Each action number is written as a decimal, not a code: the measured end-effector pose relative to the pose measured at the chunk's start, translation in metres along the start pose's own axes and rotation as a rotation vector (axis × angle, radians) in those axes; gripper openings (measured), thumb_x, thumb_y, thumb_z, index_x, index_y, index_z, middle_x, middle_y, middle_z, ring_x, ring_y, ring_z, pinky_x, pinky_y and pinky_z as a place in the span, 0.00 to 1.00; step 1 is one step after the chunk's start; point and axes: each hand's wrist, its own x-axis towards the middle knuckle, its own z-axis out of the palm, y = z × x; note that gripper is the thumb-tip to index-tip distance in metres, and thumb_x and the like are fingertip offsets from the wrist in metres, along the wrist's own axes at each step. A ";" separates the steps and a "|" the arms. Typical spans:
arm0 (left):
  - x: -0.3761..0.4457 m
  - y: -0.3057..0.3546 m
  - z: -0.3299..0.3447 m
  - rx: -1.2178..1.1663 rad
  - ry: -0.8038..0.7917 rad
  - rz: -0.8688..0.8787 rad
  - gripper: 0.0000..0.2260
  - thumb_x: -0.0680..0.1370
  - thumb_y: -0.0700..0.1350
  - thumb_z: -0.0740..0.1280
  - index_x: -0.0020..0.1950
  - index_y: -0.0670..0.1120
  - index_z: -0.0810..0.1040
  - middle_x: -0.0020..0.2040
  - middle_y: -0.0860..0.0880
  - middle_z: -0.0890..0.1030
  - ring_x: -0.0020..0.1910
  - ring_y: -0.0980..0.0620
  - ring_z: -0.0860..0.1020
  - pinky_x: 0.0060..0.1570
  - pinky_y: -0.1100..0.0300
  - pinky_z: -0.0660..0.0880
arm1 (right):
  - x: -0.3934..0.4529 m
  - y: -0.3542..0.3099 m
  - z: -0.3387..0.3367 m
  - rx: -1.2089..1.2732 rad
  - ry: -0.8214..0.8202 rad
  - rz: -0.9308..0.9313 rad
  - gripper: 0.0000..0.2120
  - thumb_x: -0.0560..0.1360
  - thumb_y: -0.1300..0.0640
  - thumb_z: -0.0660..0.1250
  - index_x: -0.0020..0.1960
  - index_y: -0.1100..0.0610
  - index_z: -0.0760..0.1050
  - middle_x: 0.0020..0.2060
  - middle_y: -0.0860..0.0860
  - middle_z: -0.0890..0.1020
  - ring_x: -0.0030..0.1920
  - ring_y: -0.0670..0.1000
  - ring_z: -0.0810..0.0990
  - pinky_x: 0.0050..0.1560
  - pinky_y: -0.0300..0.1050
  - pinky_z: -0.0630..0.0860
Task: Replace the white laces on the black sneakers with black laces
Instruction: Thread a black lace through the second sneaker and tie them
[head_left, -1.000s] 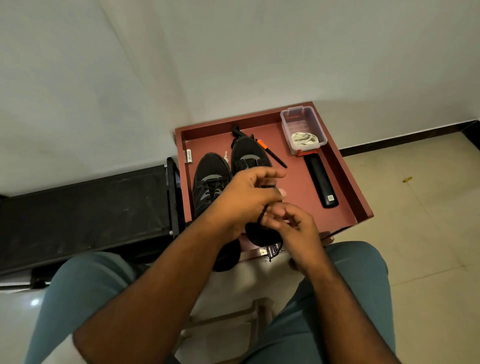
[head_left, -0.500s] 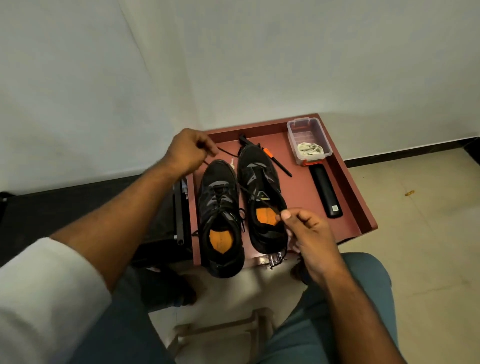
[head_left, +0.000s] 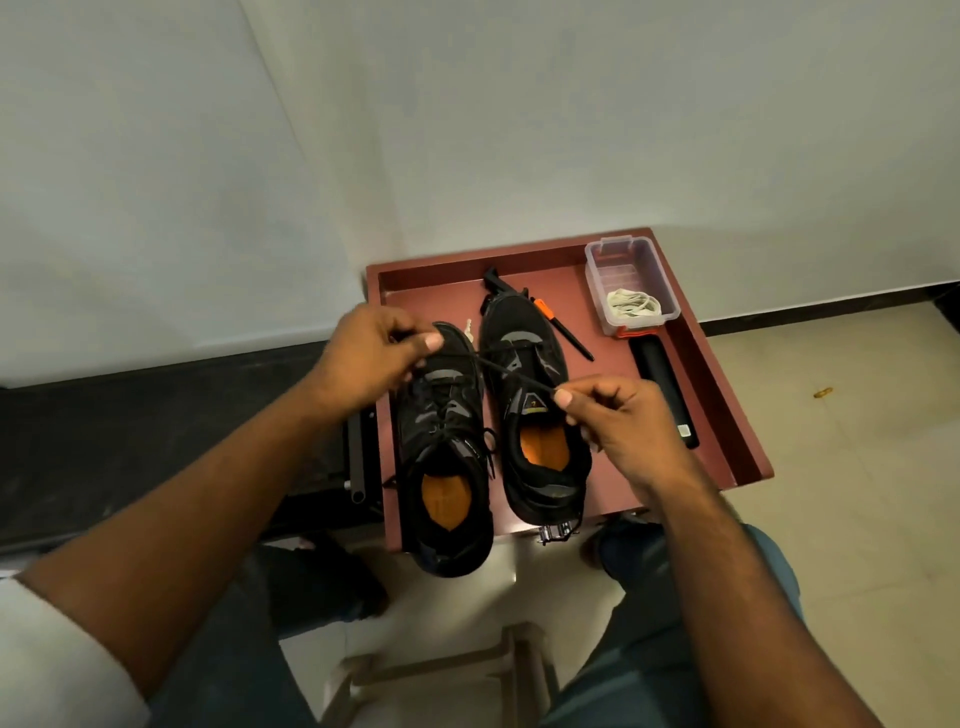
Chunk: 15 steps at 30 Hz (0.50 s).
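Note:
Two black sneakers with orange insoles stand side by side on a red-brown tray (head_left: 727, 395). The left sneaker (head_left: 447, 447) is laced in black. The right sneaker (head_left: 535, 410) shows no lace in its eyelets. A black lace (head_left: 511, 375) is stretched taut above the shoes between my hands. My left hand (head_left: 371, 358) pinches one end over the left sneaker's toe. My right hand (head_left: 618, 421) pinches the other end over the right sneaker's tongue. The white laces (head_left: 635, 304) lie bundled in a clear plastic box (head_left: 631, 283) at the tray's far right.
A black bar-shaped object (head_left: 665, 389) lies along the tray's right side. A black tool with an orange part (head_left: 558, 325) lies behind the right sneaker. A dark low bench (head_left: 156, 431) is to the left, a white wall behind, and tiled floor to the right.
My hands parted, drawing the black lace out taut. Since half a second ago my left hand came down to the left sneaker's toe and my right hand rose a little.

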 end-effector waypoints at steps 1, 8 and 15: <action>0.006 -0.001 -0.006 0.106 0.036 0.021 0.04 0.77 0.44 0.70 0.50 0.48 0.83 0.41 0.54 0.82 0.32 0.62 0.77 0.41 0.61 0.76 | 0.005 0.001 -0.001 -0.016 0.018 -0.005 0.04 0.75 0.62 0.71 0.45 0.56 0.84 0.31 0.48 0.80 0.30 0.44 0.73 0.29 0.34 0.71; 0.007 0.026 0.045 -0.231 -0.339 -0.024 0.24 0.76 0.41 0.70 0.72 0.50 0.70 0.59 0.48 0.80 0.45 0.49 0.84 0.44 0.58 0.82 | 0.041 -0.011 0.023 -0.098 -0.068 -0.076 0.08 0.74 0.67 0.71 0.45 0.54 0.81 0.34 0.49 0.82 0.33 0.46 0.76 0.34 0.36 0.73; 0.026 0.003 0.058 -0.243 -0.257 -0.063 0.07 0.75 0.41 0.72 0.53 0.43 0.82 0.42 0.43 0.84 0.30 0.52 0.80 0.27 0.63 0.77 | 0.062 -0.003 0.017 -0.112 -0.056 -0.093 0.07 0.72 0.66 0.73 0.44 0.54 0.84 0.37 0.48 0.85 0.36 0.42 0.81 0.38 0.35 0.76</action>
